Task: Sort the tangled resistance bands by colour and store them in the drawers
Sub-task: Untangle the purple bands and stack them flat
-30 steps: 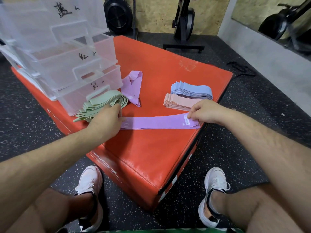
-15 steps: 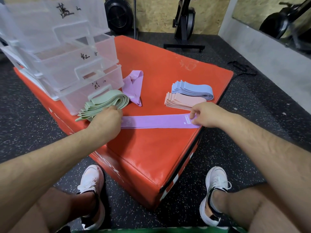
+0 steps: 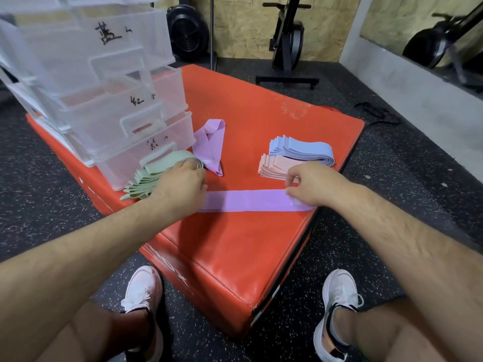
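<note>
A purple resistance band [image 3: 248, 201] lies stretched flat across the near part of the red padded box [image 3: 235, 252]. My left hand [image 3: 183, 186] holds its left end down with curled fingers. My right hand [image 3: 311, 184] pinches the band close to its right end, by the white label. A second purple band [image 3: 209, 147] lies folded loosely beside the drawers. A stack of green bands [image 3: 146, 178] sits in front of the bottom drawer, partly under my left hand. Pink bands [image 3: 277, 164] and blue bands [image 3: 300, 150] are stacked at the right.
A clear plastic drawer unit [image 3: 117, 100] with handwritten labels stands on the box's left side, its lower drawers pulled out. The box's right edge [image 3: 337, 173] drops to black rubber floor. Exercise machines stand at the back, and my feet are below the box.
The band has stayed flat between my hands. My right hand has shifted a little inward, so the band's right tip now shows past it. My left hand has hardly moved.
</note>
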The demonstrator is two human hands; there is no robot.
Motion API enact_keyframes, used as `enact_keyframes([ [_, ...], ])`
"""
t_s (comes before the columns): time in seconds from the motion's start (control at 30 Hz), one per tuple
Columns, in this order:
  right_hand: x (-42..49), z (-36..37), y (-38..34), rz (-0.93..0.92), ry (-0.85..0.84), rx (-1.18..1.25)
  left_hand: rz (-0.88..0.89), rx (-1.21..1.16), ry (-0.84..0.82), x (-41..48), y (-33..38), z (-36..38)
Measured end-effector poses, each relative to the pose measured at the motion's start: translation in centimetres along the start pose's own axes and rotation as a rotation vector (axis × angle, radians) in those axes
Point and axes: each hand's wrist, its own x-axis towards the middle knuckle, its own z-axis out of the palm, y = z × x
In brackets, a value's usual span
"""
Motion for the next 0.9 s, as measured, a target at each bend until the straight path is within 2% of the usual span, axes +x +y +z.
enact_keyframes([
  [0.1,1.0,-0.4,-3.3,-0.089,0.063,0.037,0.104,0.047,0.083,2.0,1.1,0.6],
  [0.23,2.4,-0.3,-7.0,-0.234,0.096,0.054,0.112,0.191,-0.089,4.4,1.7,1.5],
  [0.33,3.2,-0.2,-8.1,-0.227,0.069,0.04,0.07,0.211,-0.163,5.1,1.8,1.8],
  [0.47,3.7,-0.3,-7.7,-0.19,0.051,0.07,0.098,0.092,-0.104,5.8,2.5,0.6],
  [0.57,4.0,-0.6,-6.7,-0.13,0.081,0.223,0.049,-0.253,0.02,6.1,3.3,-1.8],
  [0.7,3.7,-1.9,-7.0,-0.073,0.238,0.732,-0.051,-0.749,0.157,5.8,4.2,-5.3],
  [0.8,2.9,-4.1,-7.7,-0.116,0.334,1.037,-0.056,-0.961,0.267,5.2,4.8,-7.5],
  [0.9,1.2,-6.8,-7.9,-0.216,0.412,1.18,0.003,-1.166,0.344,4.2,5.6,-10.1],
])
